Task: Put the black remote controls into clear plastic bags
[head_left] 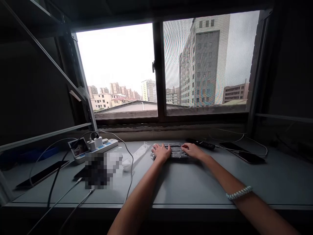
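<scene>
A dark grey, flat folded bundle [176, 150] lies crosswise on the desk, its surface wrinkled and slightly shiny; its exact kind I cannot make out. My left hand [161, 152] rests on the bundle's left end with fingers spread flat. At the opposite end, my right hand [192, 150] pinches the upper right edge between thumb and fingers. Just left of the bundle lies a long, crumpled clear plastic sleeve [137, 157], apart from both hands. Part of the bundle is hidden under my left hand.
Behind my right hand lies a black remote control [201, 144], with a dark phone [242, 152] and a white cable farther right. To the left are a white power strip [104, 148], another phone [42, 174], a blurred-out item and several cables. A window borders the desk's back.
</scene>
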The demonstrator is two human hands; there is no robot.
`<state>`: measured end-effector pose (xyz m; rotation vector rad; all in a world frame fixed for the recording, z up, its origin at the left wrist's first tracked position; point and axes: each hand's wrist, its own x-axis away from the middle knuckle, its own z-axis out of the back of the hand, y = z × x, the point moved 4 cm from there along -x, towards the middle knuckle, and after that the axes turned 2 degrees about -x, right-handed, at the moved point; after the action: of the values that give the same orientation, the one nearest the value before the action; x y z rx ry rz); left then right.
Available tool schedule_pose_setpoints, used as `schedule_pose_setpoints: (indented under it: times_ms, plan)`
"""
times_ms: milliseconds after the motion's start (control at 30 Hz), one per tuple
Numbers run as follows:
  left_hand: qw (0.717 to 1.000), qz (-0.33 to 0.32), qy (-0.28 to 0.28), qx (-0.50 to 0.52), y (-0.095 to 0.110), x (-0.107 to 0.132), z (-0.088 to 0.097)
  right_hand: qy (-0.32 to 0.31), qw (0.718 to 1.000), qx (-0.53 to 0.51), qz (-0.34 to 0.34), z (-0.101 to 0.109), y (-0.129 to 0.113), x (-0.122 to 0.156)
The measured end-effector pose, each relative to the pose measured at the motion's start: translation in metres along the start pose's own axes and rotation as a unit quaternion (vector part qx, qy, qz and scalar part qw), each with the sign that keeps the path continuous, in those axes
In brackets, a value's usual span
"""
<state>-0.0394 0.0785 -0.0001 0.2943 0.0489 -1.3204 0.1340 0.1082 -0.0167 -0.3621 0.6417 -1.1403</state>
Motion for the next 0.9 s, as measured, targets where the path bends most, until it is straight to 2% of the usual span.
schedule_pose_setpoints:
  times_ms: [200,400,667,900]
  plan:
    - [1.000,-0.016,0.020,0.011,0.003,0.001,-0.002,0.012,0.998,0.052,-0.031,0.003,-0.010,0.010]
    - [1.000,-0.012,0.010,0.011,0.005,0.001,-0.005,-0.023,0.998,0.045,0.024,0.002,-0.017,0.013]
    - [1.000,0.006,-0.013,0.020,0.004,-0.001,-0.005,-0.004,0.997,0.016,0.081,0.004,-0.023,0.014]
    - [1.000,-0.001,0.013,0.021,0.002,-0.001,-0.006,0.011,0.996,-0.011,0.091,0.001,-0.017,0.009]
